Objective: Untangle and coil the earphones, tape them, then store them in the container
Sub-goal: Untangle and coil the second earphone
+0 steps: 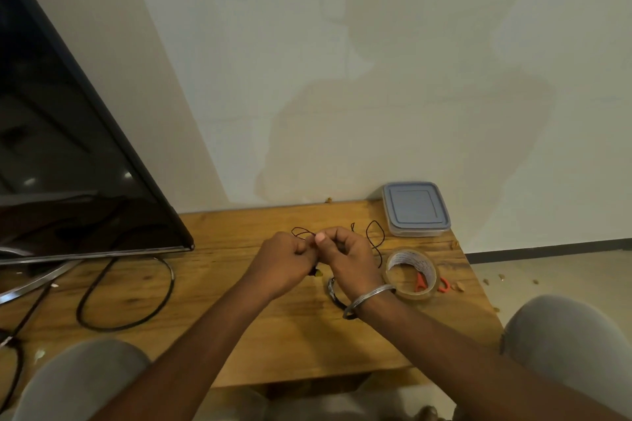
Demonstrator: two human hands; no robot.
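Thin black earphones (pixel 375 238) lie in loose loops on the wooden table (pixel 239 328), partly hidden behind my hands. My left hand (pixel 285 258) and my right hand (pixel 345 255) meet above the table's middle, both pinching the earphone wire between fingers and thumb. A small dark and yellow piece (pixel 316 272) hangs below my left hand. A roll of clear tape (pixel 412 273) stands just right of my right wrist. The container (pixel 415 209), clear with a blue-grey lid on it, sits at the back right corner of the table.
Orange-handled scissors (pixel 431 282) lie partly inside and behind the tape roll. A large dark TV screen (pixel 68 154) on a metal stand fills the left, with a thick black cable (pixel 126 294) looped on the table. A wall rises behind. My knees flank the table's near edge.
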